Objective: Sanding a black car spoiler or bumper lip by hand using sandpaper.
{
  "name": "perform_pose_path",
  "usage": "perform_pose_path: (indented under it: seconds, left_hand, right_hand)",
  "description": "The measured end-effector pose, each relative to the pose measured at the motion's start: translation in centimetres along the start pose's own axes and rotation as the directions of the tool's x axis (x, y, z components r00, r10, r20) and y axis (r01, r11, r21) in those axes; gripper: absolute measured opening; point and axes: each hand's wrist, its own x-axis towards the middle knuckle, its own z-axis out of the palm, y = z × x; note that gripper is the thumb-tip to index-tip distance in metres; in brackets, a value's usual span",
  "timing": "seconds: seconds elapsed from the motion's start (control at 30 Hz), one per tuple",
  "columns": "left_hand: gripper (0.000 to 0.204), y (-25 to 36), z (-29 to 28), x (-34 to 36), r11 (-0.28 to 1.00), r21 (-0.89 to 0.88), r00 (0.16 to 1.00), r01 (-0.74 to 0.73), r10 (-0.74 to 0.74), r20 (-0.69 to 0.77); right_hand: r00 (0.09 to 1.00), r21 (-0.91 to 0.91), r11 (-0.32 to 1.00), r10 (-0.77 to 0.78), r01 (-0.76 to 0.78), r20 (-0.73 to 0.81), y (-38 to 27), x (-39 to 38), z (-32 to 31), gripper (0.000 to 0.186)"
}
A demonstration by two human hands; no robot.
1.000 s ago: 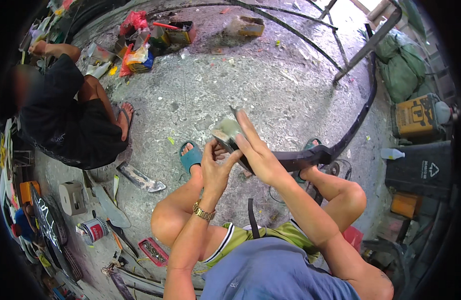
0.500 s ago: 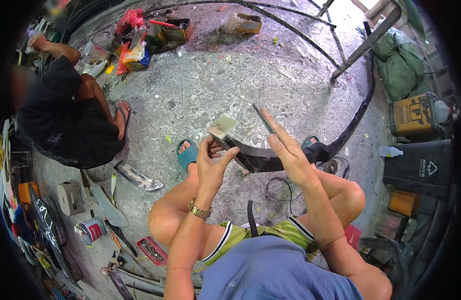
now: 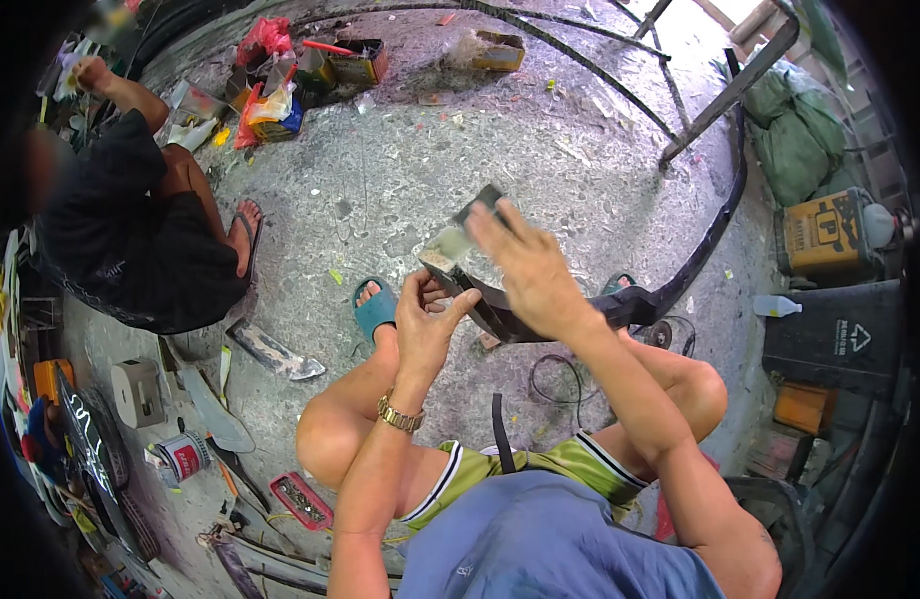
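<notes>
I look down on a rough concrete floor (image 3: 540, 130) that fills most of the view, littered with scraps. The largest thing on it is a long black curved strip (image 3: 719, 215) that sweeps from about one o'clock down to the centre, where its near end rests over my knees. At nine o'clock a second person in dark clothes (image 3: 131, 240) sits on the floor, one bare foot in a sandal toward me. At three o'clock stands a dark bin (image 3: 839, 339) with a yellow box (image 3: 824, 235) above it and green sacks (image 3: 794, 125) higher still. My blue sandal (image 3: 373, 309) sits just left of centre. At eight o'clock lies a metal blade (image 3: 275, 351), with a small can (image 3: 184, 459) and a red tray (image 3: 302, 499) farther down toward seven. In the middle, my left hand (image 3: 425, 324) is closed around the near end of the strip from below, fingers curled narrow against it, a gold watch (image 3: 400, 414) on that wrist. My right hand (image 3: 525, 265) lies over the strip from above, fingers spread fairly wide and flat, pressing a small grey pad (image 3: 460, 235) onto the strip's tip at roughly twelve o'clock from my hands; the hand is blurred, so I cannot tell how firmly the pad is pinched.
</notes>
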Motion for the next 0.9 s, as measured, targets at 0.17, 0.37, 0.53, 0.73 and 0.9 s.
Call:
perform_pose_path:
  seconds: [0.17, 0.37, 0.53, 0.73, 0.9]
  left_hand:
    - [0.065, -0.1, 0.3, -0.5, 0.999, 0.014, 0.999, -0.034, 0.035, -0.034]
    - [0.064, 0.7, 0.4, -1.4, 0.998, 0.052, 0.999, -0.047, 0.048, -0.011]
    - [0.063, 1.2, 0.5, -1.6, 0.999, 0.042, 0.999, -0.024, 0.026, -0.038]
    - [0.063, 1.3, 0.8, -1.6, 0.996, 0.072, 0.996, -0.055, 0.06, -0.062]
    - [0.062, 1.7, 0.5, -1.8, 0.996, 0.077, 0.997, -0.044, 0.049, -0.063]
  right_hand:
    - [0.923, 0.757, 0.531, 0.269, -0.382, 0.276, 6.9, 2.1, -3.3, 0.059]
    - [0.764, 0.717, 0.387, -0.047, -0.58, 0.644, 9.6, 9.4, -5.5, 0.053]
    - [0.526, 0.626, 0.611, -0.369, -0.484, 0.766, 7.6, 15.5, -2.3, 0.056]
    - [0.434, 0.553, 0.667, -0.36, -0.5, 0.826, 6.0, 16.9, -2.8, 0.058]
    - [0.362, 0.43, 0.701, -0.255, -0.569, 0.896, 5.1, 17.0, -2.5, 0.063]
